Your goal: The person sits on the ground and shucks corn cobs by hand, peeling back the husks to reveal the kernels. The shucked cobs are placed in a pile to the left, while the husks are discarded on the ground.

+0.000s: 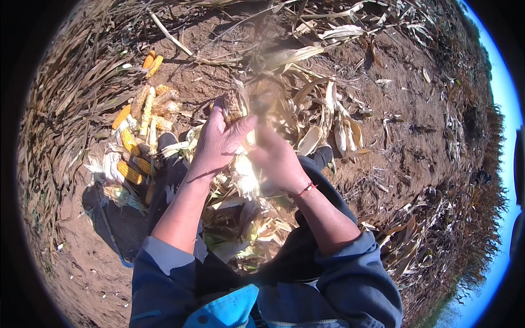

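Note:
My left hand (221, 141) is closed around a corn ear (233, 107), its thumb lying across the upper side. The ear's brown, dry end sticks out past the fingers, and most of the rest is covered by hand and husk. My right hand (279, 162), with a red cord at the wrist, is against the ear's husk. Motion blur and a hazy smear hide its fingers, so its grip cannot be made out. Pale, sunlit husk (245, 176) hangs below and between both hands.
Husked yellow corn ears (130, 172) lie in a loose pile beside my left leg, with two more ears (152, 65) farther off. Loose husks (262, 229) lie between my legs. Dry stalks (170, 35) and a husk-covered plant piece (344, 127) lie on bare soil (393, 106).

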A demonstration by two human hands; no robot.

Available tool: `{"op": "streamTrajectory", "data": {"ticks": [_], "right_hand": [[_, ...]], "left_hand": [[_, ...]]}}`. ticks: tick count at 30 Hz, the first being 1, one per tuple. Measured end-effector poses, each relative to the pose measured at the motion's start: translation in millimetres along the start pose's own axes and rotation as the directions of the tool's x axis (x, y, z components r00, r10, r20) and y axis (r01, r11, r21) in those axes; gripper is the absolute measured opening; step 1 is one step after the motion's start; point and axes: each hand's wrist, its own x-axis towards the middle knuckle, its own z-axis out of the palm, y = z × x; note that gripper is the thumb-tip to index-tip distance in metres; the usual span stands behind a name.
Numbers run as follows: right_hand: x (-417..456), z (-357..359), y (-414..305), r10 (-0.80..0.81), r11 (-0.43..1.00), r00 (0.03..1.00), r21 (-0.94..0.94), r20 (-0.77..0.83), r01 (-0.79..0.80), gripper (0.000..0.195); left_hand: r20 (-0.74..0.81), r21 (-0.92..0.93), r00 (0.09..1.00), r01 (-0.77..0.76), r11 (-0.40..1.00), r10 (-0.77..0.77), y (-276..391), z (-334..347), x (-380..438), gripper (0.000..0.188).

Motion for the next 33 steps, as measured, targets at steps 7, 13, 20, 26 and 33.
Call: {"op": "streamTrajectory", "data": {"ticks": [7,13,20,26,33], "right_hand": [[4,-3,9,0.03,0.957,0.999,0.287,0.012,-0.032,0.049],[6,9,12,-0.069,0.982,0.997,0.179,0.04,0.06,0.047],[10,15,31,-0.196,0.966,0.975,0.194,0.109,0.173,0.04],[33,8,29,0.169,0.875,0.974,0.478,-0.149,-0.079,0.044],[45,-13,26,0.167,0.941,0.95,0.33,-0.265,-0.074,0.034]], "left_hand": [[-0.044,0.029,0.995,-0.094,0.995,0.095,-2,0,-7,0.032],[-0.405,-0.169,0.914,-0.052,0.984,-0.021,-24,5,3,0.022],[-0.384,-0.818,0.896,-0.217,0.532,-0.224,-16,1,2,0.011],[-0.339,-0.296,0.94,-0.122,0.947,0.015,5,37,-15,0.01],[-0.175,-0.285,0.965,-0.237,0.929,0.193,9,62,-34,0.011]]}}
